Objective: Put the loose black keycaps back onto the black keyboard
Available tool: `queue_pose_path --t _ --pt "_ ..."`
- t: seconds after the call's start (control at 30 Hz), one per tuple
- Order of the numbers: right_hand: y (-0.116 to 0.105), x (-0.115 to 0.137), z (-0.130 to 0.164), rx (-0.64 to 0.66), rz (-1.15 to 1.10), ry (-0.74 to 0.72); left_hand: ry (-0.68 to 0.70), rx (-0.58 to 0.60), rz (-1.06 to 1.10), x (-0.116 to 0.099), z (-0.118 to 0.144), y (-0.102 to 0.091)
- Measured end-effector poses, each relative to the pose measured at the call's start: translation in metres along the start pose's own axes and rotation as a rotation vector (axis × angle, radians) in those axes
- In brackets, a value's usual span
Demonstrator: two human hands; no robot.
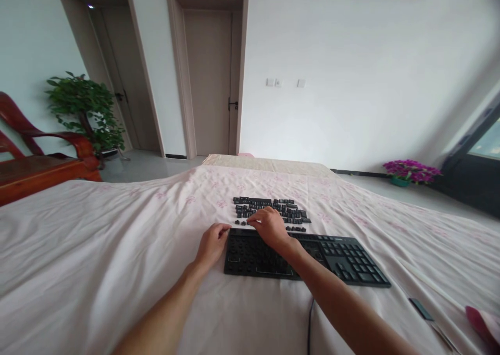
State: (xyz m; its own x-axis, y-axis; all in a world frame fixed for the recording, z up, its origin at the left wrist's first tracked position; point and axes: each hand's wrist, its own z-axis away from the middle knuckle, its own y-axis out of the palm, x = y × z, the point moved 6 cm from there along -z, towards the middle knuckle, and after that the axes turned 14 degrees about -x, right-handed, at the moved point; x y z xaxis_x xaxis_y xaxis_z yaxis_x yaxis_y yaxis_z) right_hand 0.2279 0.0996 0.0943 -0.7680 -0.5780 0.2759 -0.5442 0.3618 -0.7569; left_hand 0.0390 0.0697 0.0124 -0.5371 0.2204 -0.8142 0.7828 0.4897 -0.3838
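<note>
A black computer keyboard lies on the pink cloth, its left section stripped of keycaps so the bare switch bed shows. Keys remain on its right end. My left hand is closed at the back left corner of the keyboard, thumb and fingertips against its edge. Reaching across the board, my right hand has its fingers pinched at the front row of loose keycaps, which lie in rows behind the keyboard. The pinched keycap is mostly hidden by the fingers. My right forearm covers part of the keyboard's middle.
A cable runs from the keyboard toward me. To the right lie a dark flat piece, a thin metal tool and a red item. The creased cloth spreads beneath everything. A wooden chair stands at left.
</note>
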Motion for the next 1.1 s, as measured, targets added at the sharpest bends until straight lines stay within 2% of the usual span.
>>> queue_pose_path --t 0.13,0.27,0.47,0.67,0.77,0.87,0.97,1.1 --pt "0.032 0.006 -0.023 0.088 0.13 -0.036 -0.014 -0.006 0.022 0.004 -0.003 0.001" --pt "0.051 0.012 -0.031 0.131 0.193 -0.104 -0.019 0.007 0.043 0.005 -0.004 0.003" --pt "0.069 0.019 -0.036 0.187 0.229 -0.222 -0.063 -0.015 0.1 0.004 -0.005 0.001" --pt "0.076 0.022 -0.036 0.224 0.224 -0.268 -0.086 -0.024 0.119 0.006 -0.006 0.003" --pt "0.07 0.019 -0.038 0.185 0.162 -0.195 -0.124 -0.042 0.163 0.008 -0.006 0.003" --pt "0.062 0.012 -0.038 0.135 -0.009 -0.025 -0.194 -0.069 0.242 0.009 -0.007 0.002" --pt "0.062 0.008 -0.031 0.193 -0.245 0.146 -0.289 -0.056 0.375 0.009 -0.007 0.002" --pt "0.067 0.013 -0.023 0.243 -0.439 0.222 -0.381 -0.005 0.498 0.008 -0.007 0.001"
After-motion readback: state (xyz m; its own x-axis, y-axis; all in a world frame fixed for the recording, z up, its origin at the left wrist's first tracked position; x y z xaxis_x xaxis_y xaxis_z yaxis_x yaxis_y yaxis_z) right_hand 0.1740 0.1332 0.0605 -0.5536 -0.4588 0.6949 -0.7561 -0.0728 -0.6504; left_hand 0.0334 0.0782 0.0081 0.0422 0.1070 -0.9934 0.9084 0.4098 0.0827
